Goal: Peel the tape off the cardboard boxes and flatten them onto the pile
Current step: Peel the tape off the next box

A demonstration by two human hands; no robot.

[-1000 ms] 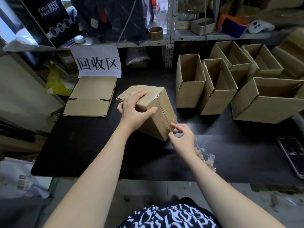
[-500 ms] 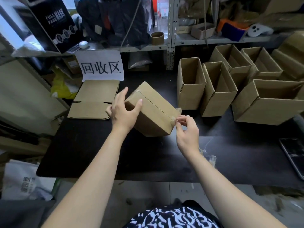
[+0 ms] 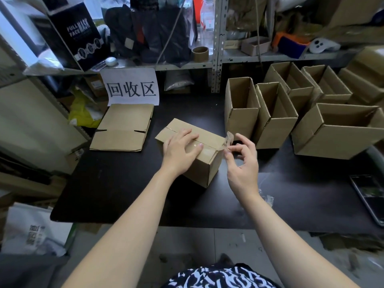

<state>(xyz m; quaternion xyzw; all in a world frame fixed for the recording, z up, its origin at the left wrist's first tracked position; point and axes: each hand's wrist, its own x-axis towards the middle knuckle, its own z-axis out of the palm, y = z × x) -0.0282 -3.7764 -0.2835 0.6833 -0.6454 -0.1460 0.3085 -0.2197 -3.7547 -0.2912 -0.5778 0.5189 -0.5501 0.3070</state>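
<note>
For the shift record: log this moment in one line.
step: tape peel | left hand: presses flat on taped box | right hand: pinches lifted tape end at box's right edge | flattened pile: back left

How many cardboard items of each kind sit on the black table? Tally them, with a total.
Closed brown cardboard box with clear tape: 1
Open upright brown cardboard boxes: 5
Flattened brown cardboard box near the white paper sign: 1
Total: 7
Cardboard at the right edge is unclear, uncounted.

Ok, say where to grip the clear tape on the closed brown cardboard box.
Pinch the clear tape strip by its lifted end at the right edge of the brown cardboard box, from the right: only that end stands free; the rest lies flat.
</note>
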